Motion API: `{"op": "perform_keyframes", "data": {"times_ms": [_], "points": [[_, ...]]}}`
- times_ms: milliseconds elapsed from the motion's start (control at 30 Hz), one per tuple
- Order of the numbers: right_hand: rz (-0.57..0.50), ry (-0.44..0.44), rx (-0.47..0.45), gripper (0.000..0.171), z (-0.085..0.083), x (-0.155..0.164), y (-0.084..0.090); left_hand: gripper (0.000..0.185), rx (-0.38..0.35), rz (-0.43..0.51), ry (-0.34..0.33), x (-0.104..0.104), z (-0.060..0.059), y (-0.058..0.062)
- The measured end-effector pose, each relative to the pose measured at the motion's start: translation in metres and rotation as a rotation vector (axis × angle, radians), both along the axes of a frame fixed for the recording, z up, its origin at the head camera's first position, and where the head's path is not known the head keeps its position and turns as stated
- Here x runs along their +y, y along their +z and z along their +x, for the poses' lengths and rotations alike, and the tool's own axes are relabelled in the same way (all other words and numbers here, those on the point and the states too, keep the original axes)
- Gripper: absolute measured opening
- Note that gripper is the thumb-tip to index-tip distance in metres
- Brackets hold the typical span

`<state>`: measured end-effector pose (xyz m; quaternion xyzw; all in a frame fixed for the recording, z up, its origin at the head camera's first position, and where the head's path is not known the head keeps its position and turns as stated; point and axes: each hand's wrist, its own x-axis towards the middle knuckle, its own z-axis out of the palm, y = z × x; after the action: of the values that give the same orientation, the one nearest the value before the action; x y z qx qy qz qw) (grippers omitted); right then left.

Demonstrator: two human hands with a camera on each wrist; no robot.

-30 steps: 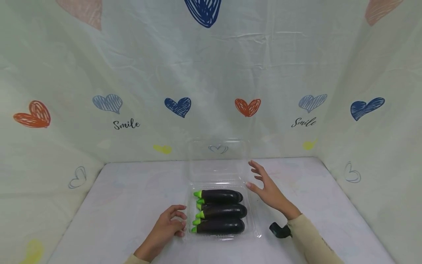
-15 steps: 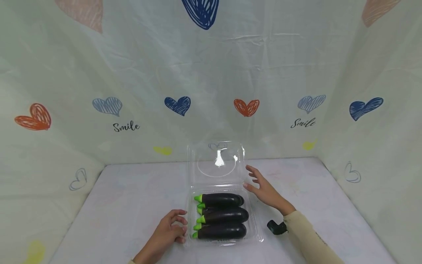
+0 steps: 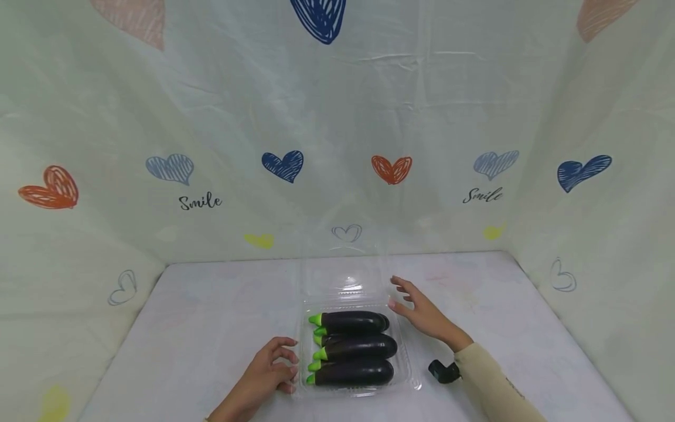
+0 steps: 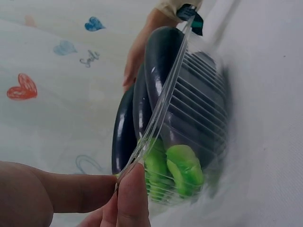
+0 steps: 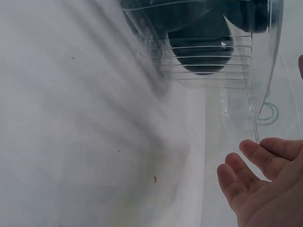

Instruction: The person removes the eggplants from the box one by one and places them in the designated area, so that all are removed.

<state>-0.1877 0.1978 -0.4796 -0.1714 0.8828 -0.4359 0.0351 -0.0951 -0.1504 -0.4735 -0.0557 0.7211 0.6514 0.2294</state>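
Observation:
A clear plastic clamshell container (image 3: 405,369) stands on the table with its lid (image 3: 343,275) raised at the back. Several dark eggplants (image 3: 358,347) with green stems lie inside, stems to the left. My left hand (image 3: 266,368) is at the container's left side; in the left wrist view its thumb and index finger (image 4: 132,194) pinch the clear rim. My right hand (image 3: 424,310) is near the back right corner, beside the lid, its fingers spread. The right wrist view shows extended fingers (image 5: 255,158) with tips right at the clear plastic edge, thumb apart.
A small black device (image 3: 444,371) is by the right sleeve (image 3: 493,381). The white table (image 3: 200,316) meets a pale curtain (image 3: 337,105) printed with hearts and "Smile" at the back and sides.
The container with the eggplants has shifted slightly toward me, the left hand keeping at its rim. My right hand has come a little nearer with it, and the lid's top edge appears lower.

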Motion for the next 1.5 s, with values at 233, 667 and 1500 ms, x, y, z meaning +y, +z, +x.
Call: {"op": "perform_keyframes", "data": {"times_ms": [233, 667, 1500], "points": [[0.032, 0.002, 0.014, 0.067, 0.005, 0.002, -0.003, 0.053, 0.007, 0.026, -0.02, -0.001, 0.002, 0.001], [0.204, 0.032, 0.199, 0.063, 0.023, 0.005, 0.01, 0.052, 0.024, 0.074, -0.048, 0.0, 0.004, 0.003], [0.449, 0.355, 0.548, 0.049, 0.059, -0.027, 0.042, 0.047, 0.027, 0.039, -0.03, -0.001, -0.003, 0.0]]}}
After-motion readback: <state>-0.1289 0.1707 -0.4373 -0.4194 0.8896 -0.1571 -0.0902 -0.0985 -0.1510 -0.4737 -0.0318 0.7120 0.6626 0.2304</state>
